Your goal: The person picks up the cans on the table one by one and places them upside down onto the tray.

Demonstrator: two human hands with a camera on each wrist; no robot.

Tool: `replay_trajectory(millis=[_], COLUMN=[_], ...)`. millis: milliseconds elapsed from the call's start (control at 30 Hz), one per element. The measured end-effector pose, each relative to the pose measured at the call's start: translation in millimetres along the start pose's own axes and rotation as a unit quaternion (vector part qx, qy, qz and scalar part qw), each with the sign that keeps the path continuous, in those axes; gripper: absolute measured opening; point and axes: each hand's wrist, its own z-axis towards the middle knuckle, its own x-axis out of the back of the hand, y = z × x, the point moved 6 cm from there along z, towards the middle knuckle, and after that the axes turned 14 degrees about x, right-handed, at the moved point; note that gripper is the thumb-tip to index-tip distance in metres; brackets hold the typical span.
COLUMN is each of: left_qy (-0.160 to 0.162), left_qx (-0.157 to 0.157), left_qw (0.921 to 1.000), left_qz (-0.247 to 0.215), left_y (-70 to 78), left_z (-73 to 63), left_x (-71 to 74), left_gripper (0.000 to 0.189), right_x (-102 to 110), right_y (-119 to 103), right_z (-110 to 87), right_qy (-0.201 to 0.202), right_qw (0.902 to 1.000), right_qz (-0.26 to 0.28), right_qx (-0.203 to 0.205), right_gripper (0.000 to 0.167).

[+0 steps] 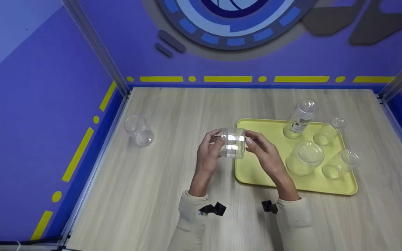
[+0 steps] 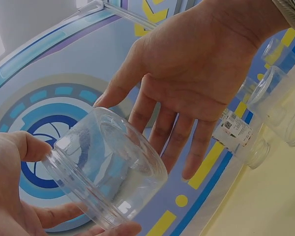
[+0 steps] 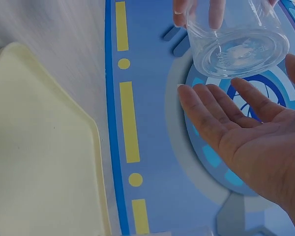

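A clear wide jar [image 1: 234,143], lying sideways, is held up over the table near the tray's left edge. My left hand [image 1: 209,155] grips it round its ridged end, thumb on the near side and fingers behind, as the left wrist view also shows. At the jar's flat base is my right hand [image 1: 265,151], its fingers loosely extended and thumb tip right at the base edge. In the right wrist view the right hand [image 3: 255,132] has its palm turned up, fingers spread just below the jar's base [image 3: 243,53].
A yellow tray [image 1: 257,176] on the right bears a labelled clear bottle [image 1: 299,120], a wide clear jar [image 1: 305,158] and two narrower clear containers, one at the back [image 1: 329,131], one in front [image 1: 340,164]. Another clear container [image 1: 140,130] lies at the table's left side.
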Motion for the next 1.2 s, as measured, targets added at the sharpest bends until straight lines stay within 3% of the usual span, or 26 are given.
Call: replay_trajectory(millis=[333, 1200], left_qy=[-0.004, -0.002], left_qx=[0.004, -0.004], left_qw=[0.9998, 1.0], left_qz=[-0.017, 0.0], left_y=[-0.9, -3.5], left_z=[0.8, -0.2], left_x=[-1.4, -3.9], left_gripper=[0.054, 0.053], right_x=[-2.1, -7.2], right_y=[0.3, 6.3], right_z=[0.6, -2.3], right_qy=[0.003, -0.007], right_qw=[0.9999, 0.9992], right_qz=[0.013, 0.039], right_qx=[-0.003, -0.007], right_gripper=[0.042, 0.055])
